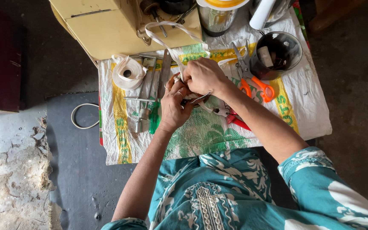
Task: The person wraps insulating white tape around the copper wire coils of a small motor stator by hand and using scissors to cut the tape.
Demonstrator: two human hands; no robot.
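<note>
- We have our left hand [173, 106] and right hand [204, 76] together over the green-and-white woven sack cloth [201, 132], fingers of both closed on a flat white fabric tape [169, 42].
- The tape loops up from the cloth's middle to the cream machine [107, 25].
- A thin metal tool [199, 99] pokes out between our hands; which hand holds it we cannot tell.
- We judge we are working the tape's end; next calls for steady tension.

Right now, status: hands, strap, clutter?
Left hand and right hand both pinching white strap. Strap runs from yellow box. Orange scissors beside right wrist.
</note>
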